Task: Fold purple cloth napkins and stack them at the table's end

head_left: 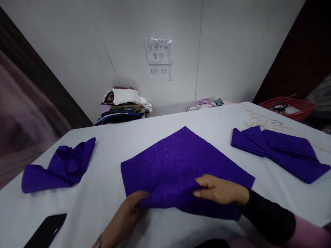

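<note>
A purple patterned cloth napkin [178, 155] lies spread on the white-covered table in front of me, one corner pointing away. Its near side is lifted and partly folded over. With thumb and fingers, my left hand [133, 206] grips the near left edge of the fold. My right hand [219, 189] pinches a corner of the lifted layer near the middle right. Part of the lower layer shows beneath the right wrist.
A crumpled purple napkin [62, 165] is at left, above a black phone [46, 230]. Folded purple napkins [281, 148] lie at right. Behind are a clothes stack [124, 105], smaller cloths [204, 104] and a red basket [289, 106]. A handwritten sign [159, 55] hangs on the wall.
</note>
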Demonstrator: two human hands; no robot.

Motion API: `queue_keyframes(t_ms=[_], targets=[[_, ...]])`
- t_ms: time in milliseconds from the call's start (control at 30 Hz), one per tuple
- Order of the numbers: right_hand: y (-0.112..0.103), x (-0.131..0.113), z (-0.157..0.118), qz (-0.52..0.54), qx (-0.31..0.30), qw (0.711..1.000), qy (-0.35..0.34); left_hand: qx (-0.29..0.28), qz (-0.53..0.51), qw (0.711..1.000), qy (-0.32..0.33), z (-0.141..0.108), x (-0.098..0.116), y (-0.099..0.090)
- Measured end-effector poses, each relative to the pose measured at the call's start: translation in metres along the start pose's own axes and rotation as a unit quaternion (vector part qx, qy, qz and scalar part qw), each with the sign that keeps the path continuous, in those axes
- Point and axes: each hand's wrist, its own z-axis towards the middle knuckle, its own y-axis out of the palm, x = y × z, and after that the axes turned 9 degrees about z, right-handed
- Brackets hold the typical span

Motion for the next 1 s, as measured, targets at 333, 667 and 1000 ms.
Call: queue_keyframes(t_ms=[333,667,1000], targets=[[-0.136,0.027,0.08,0.097,0.291,0.946,0.104,0.102,0.081,0.981,-0.144,0.058,-0.065,0.019],[-0.192,0.074,0.121,-0.044,0.42,0.896,0.14,0.156,0.231,0.947,-0.16,0.088,-0.089,0.032],[-0.214,0.086,0.126,-0.169,0.453,0.862,0.153,0.111,0.222,0.938,-0.243,0.111,-0.117,0.023]])
